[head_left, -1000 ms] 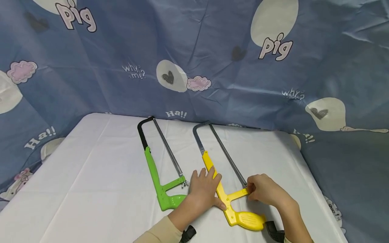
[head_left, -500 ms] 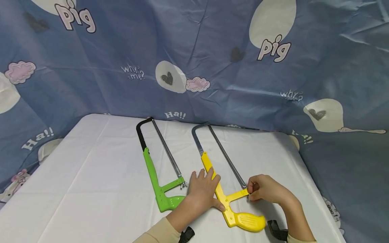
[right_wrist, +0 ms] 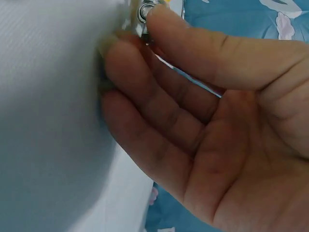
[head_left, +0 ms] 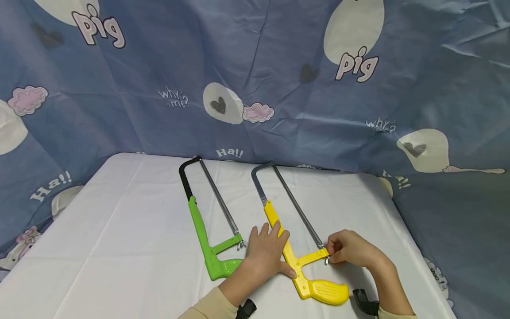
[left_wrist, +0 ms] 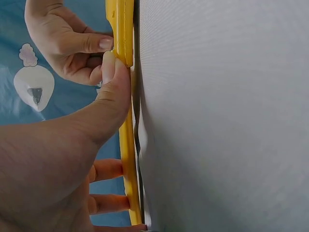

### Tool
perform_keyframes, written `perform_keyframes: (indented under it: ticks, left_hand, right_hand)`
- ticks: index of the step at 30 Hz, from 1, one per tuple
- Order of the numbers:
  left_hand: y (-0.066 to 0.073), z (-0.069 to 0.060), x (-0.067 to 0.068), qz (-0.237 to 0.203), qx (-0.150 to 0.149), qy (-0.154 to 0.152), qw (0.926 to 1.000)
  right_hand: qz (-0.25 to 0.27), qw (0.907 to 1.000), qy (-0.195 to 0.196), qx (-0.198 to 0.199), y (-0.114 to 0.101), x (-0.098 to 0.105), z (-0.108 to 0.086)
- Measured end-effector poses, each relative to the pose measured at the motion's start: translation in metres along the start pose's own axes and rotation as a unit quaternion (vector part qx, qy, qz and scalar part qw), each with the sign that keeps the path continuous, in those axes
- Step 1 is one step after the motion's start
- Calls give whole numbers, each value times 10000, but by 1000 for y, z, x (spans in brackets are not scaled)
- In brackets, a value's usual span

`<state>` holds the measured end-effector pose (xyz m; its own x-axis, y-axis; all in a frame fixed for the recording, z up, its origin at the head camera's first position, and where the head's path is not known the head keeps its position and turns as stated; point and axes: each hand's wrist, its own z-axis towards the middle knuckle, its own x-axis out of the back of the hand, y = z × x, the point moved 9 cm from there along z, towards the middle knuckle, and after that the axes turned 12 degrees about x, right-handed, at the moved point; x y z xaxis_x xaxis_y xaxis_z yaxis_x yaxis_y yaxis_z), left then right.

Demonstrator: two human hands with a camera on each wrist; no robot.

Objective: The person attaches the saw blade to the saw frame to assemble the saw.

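Observation:
A yellow hacksaw [head_left: 328,292] with a grey frame end and metal blade lies flat on the white table. Across its long yellow bar rests my left hand [head_left: 266,250], fingers spread and pressing it down. In the left wrist view the thumb [left_wrist: 115,92] touches the yellow bar. Out at the end of the short yellow arm, my right hand [head_left: 354,250] pinches a small metal wing nut [head_left: 327,260] between thumb and index finger. The right wrist view shows the thumb tip against the shiny nut [right_wrist: 147,10]; the other fingers are curled loosely below.
A green hacksaw [head_left: 201,226] with a black frame end lies to the left, its handle partly behind my left forearm. The white table [head_left: 103,248] ends at a blue printed cloth [head_left: 279,53] behind. A black wrist strap [head_left: 364,303] shows at the right wrist.
The right fingers have shifted slightly at the end of the yellow arm, and the wing nut now shows below them. The left hand and both hacksaws stay in place.

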<state>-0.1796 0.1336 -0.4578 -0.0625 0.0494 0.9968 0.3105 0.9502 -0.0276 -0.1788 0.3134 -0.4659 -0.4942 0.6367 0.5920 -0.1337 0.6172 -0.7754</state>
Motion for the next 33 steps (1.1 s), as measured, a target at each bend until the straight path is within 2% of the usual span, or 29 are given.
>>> perform_keyframes:
  ticks: [6,10,15,22,28,33]
  left_hand:
    - [0,0,0,4,6,0,10000]
    - [1,0,0,-6,-3,44,10000]
    - [1,0,1,-67,-2,127,9999]
    - [0,0,1,-113,-7,130,9999]
    - [0,1,-1,-165,-12,22,9999]
    - [1,1,-1,-143,-23,52,9999]
  right_hand:
    - [-611,9981,81,93,-3,1,1]
    - [-717,9974,105,20,-6,1,0]
    - [-584,9983,44,-61,-9,-1,-2]
    - [-89,9994,-314,119,-12,-5,-3]
    - [45,9992,-365,135,-11,-5,-4]
    - [319,9986,-390,160,-11,-6,-5]
